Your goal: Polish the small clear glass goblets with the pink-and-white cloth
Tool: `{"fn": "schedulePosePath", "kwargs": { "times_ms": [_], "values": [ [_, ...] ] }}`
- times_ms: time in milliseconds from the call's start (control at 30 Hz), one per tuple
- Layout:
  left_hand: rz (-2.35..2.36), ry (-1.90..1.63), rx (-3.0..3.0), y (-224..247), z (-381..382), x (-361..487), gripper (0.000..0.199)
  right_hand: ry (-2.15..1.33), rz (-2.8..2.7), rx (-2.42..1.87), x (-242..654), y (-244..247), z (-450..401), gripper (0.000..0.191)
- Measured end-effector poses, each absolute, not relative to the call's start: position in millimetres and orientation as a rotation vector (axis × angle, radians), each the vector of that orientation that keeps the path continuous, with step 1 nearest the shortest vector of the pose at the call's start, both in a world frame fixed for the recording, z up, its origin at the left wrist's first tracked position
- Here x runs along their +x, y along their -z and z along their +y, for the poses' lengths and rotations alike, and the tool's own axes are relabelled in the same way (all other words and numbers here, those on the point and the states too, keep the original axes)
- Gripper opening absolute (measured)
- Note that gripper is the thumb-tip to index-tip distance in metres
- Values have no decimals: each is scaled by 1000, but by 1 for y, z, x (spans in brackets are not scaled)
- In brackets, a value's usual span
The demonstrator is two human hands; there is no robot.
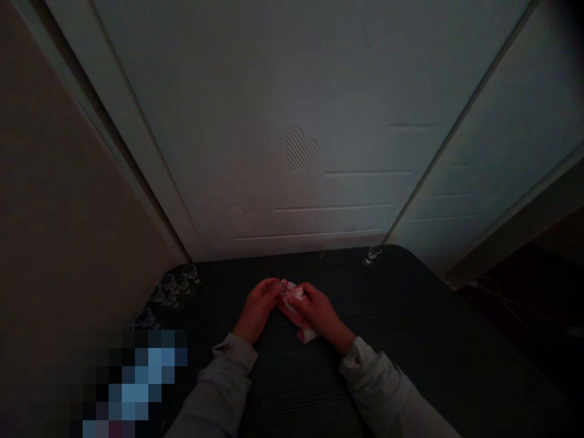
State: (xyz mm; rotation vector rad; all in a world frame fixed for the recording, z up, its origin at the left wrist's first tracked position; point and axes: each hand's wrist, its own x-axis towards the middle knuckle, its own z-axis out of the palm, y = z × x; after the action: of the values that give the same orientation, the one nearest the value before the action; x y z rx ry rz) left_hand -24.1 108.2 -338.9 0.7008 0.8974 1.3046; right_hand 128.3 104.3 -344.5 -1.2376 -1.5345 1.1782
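Over the middle of a dark table, my left hand (258, 306) is closed around a small clear glass (280, 288), which is mostly hidden by fingers. My right hand (323, 313) grips a pink and white cloth (309, 333) bunched against the glass. A loose end of the cloth hangs below my right palm. The two hands are close together, and the dim light blurs the finer details of the fingers.
Several small stemmed glasses (189, 274) are clustered at the left edge of the dark table (292, 389). A single stemmed glass (372, 255) stands at the back right. White panels with a heart pattern (301, 149) rise directly behind the table.
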Motion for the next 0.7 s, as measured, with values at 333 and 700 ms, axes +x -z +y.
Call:
{"fn": "schedulePosePath", "kwargs": {
  "times_ms": [333, 700],
  "values": [
    [914, -1308, 666, 337, 108, -25, 32, -1121, -1585, -1325, 124, 338, 104, 18],
    [985, -1210, 656, 347, 116, -30, 41, -1316, -1394, -1102, 114, 372, 112, 36]
  ]
}}
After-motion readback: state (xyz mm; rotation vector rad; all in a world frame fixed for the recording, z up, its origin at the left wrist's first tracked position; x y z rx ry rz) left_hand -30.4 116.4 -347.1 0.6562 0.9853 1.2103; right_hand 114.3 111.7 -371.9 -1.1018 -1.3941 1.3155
